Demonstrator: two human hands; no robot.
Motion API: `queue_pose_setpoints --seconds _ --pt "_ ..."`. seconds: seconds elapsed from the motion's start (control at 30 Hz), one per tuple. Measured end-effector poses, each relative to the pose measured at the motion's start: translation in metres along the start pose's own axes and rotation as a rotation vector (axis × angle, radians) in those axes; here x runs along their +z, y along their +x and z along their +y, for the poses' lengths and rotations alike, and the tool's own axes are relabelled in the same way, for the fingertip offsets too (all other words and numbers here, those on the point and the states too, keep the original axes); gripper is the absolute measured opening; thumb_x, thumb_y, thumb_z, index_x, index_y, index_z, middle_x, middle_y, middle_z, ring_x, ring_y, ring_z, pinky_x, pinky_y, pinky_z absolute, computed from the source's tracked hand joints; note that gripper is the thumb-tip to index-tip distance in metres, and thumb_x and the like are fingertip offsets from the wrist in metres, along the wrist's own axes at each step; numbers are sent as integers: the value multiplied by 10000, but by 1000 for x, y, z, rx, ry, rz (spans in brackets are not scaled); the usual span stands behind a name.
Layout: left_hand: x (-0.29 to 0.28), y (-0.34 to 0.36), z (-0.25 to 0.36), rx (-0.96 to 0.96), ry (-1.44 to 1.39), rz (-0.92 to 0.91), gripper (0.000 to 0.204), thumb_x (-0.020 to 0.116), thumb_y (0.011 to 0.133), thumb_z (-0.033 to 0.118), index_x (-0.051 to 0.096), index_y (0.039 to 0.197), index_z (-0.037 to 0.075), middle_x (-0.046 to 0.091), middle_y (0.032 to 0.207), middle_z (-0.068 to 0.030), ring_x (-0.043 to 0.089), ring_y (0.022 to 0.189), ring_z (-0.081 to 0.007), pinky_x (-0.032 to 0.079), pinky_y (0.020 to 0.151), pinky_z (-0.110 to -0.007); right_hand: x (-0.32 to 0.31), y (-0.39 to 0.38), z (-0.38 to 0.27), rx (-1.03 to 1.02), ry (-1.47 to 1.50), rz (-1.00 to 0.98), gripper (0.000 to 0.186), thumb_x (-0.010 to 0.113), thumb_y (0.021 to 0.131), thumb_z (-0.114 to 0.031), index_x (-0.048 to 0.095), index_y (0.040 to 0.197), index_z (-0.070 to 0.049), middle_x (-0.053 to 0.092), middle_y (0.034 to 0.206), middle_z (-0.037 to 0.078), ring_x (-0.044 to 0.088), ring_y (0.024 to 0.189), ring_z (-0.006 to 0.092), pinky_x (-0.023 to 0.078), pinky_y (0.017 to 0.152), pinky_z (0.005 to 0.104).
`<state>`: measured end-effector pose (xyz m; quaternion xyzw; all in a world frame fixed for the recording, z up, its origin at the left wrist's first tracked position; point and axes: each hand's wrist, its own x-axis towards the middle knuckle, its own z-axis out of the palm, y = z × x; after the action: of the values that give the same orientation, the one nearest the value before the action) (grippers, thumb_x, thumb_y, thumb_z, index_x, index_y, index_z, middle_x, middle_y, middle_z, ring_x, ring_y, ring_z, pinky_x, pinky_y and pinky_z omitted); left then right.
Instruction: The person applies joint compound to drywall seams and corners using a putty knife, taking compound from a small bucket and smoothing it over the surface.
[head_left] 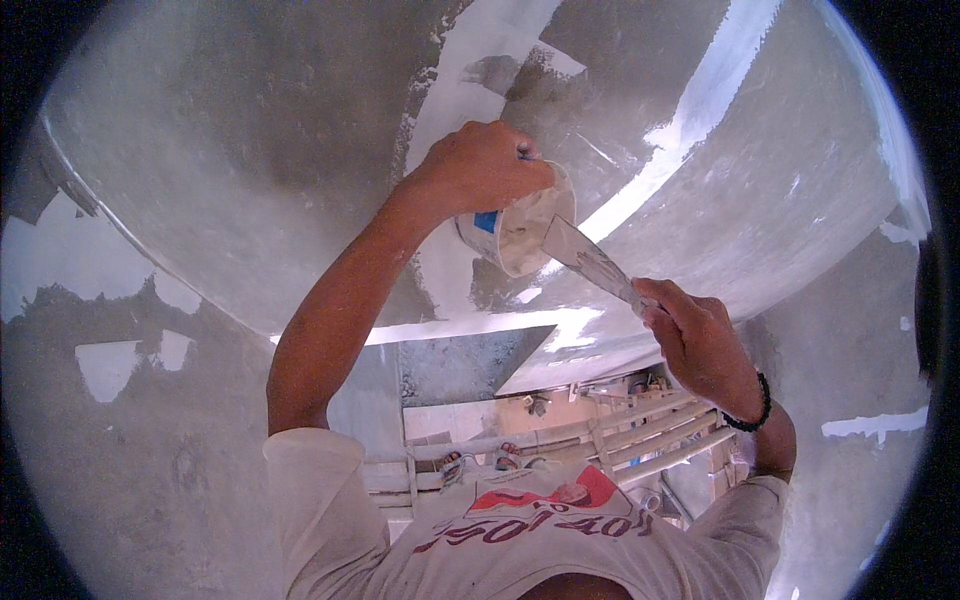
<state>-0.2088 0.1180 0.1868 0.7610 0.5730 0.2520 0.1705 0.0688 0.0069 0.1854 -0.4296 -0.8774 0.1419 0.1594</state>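
Note:
My left hand (490,165) grips the rim of a small white plastic tub (490,238) with a blue patch on its side. The tub is tilted, its mouth turned toward my right, and pale filler paste (530,222) coats its inside. In my right hand (697,335) is a putty knife (590,258), held by its handle with the fingers closed round it. The blade, smeared with paste, points up and left, its tip at the mouth of the tub. Whether the tip touches the tub I cannot tell.
A grey plastered surface (270,180) with white filler bands (695,100) spreads close in front of me. Patched grey walls (150,440) stand at both sides. Beneath me runs a platform of bamboo poles (660,430), with my sandalled feet (507,457) on it and a gap to the right.

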Motion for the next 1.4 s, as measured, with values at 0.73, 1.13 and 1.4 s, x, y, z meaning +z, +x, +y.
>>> queue_pose_setpoints --seconds 0.73,1.13,1.4 --pt "-19 26 -20 206 -43 -143 361 654 828 220 654 1157 68 689 922 -147 636 801 -186 508 771 -341 -2 2 38 13 1464 -132 316 547 957 -202 524 1226 -38 648 726 138 530 419 144 410 368 247" --pt "-48 42 -43 261 -428 -483 432 644 796 89 621 1227 79 627 1127 -67 558 1049 -164 433 942 -328 -169 110 40 -544 947 709 377 537 973 -234 485 1314 -80 651 846 104 600 640 129 499 520 245" --pt "-47 43 -42 251 -411 -471 437 641 806 139 615 1238 75 612 1229 -116 561 1097 -225 423 975 -363 -270 176 60 -773 -410 1107 279 575 944 -174 615 1208 -93 623 1049 97 615 886 212 513 750 310"
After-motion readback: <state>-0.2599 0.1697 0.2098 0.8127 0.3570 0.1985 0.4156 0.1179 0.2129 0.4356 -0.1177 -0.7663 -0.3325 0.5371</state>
